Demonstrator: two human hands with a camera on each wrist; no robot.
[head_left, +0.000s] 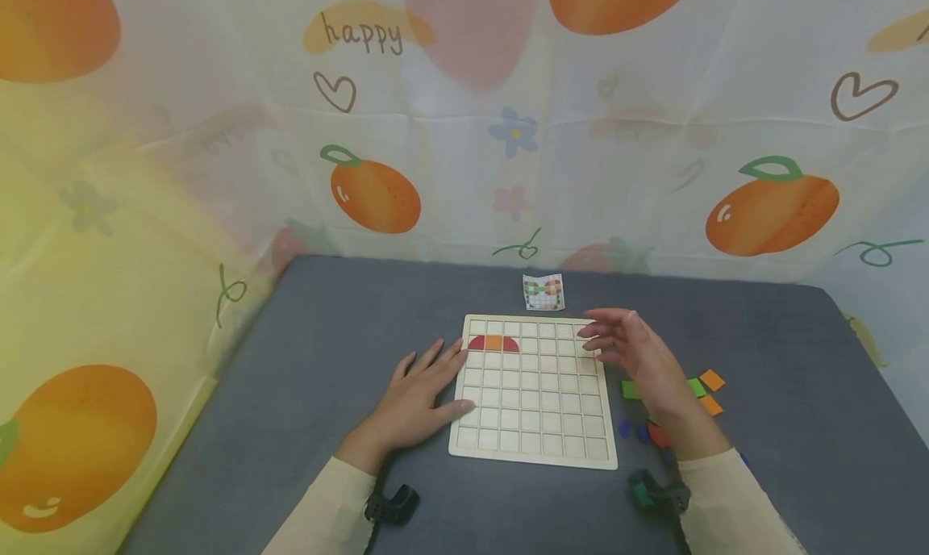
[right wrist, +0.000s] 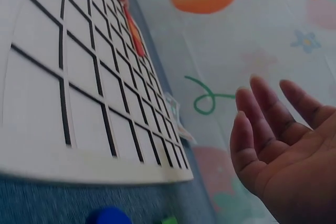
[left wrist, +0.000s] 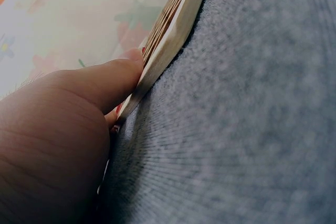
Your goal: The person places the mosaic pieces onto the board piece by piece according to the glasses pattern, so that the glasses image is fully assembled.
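Observation:
A pale wooden grid board (head_left: pixel 531 453) lies on the grey table. In its second row at the left sit a red quarter piece (head_left: pixel 476 344), an orange square (head_left: pixel 493 343) and another red piece (head_left: pixel 511 344). My left hand (head_left: pixel 417 398) rests at the board's left edge, fingers spread, the thumb on the rim; the left wrist view shows the thumb (left wrist: pixel 113 80) against that edge. My right hand (head_left: pixel 646 361) is raised by the board's upper right edge, fingers loosely bent, holding nothing; in the right wrist view the palm (right wrist: pixel 299 156) faces up.
Beyond the board lies a small printed pattern card (head_left: pixel 543 293). Right of the board, partly under my right hand, are green pieces (head_left: pixel 629 390), orange pieces (head_left: pixel 712 379), blue pieces (head_left: pixel 624 429) and a red piece (head_left: pixel 659 436). A printed curtain (head_left: pixel 450 135) hangs behind the table.

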